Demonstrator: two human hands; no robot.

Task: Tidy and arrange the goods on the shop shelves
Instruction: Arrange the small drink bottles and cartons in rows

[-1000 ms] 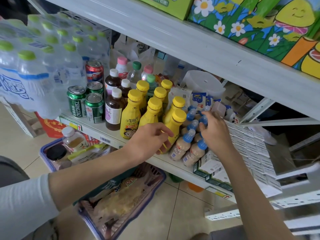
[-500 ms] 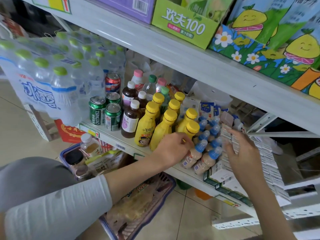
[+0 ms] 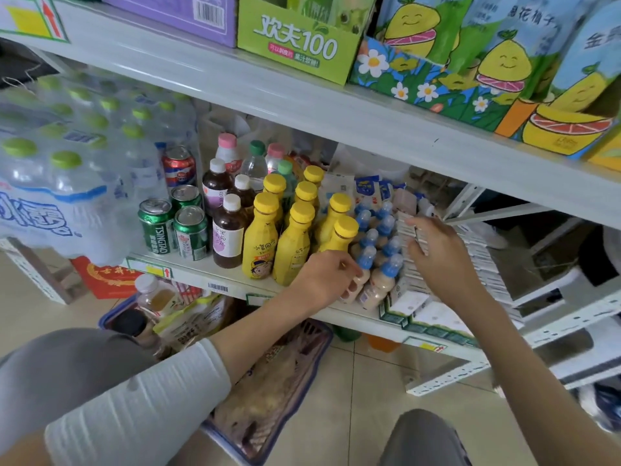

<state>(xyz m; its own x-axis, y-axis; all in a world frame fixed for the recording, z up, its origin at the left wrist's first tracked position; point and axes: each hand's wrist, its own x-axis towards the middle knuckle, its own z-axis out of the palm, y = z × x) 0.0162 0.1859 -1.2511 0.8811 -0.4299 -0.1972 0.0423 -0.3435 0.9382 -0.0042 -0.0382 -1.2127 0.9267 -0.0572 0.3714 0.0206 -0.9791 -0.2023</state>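
Note:
On the white shelf stand several yellow bottles and, to their right, a cluster of small beige bottles with blue caps. My left hand grips the front-left blue-capped bottle near the shelf edge. My right hand lies on a row of small white boxes, its fingers curled over the row's left end beside the blue caps. Whether it grips a box is unclear.
Green cans and dark bottles stand left of the yellow ones, beside a shrink-wrapped water pack. Colourful cartons fill the shelf above. A basket of goods sits on the floor below.
My left hand slid right from the yellow bottles to the front blue-capped bottle. My right hand left the blue caps and went to the row of white boxes. The view tilted up.

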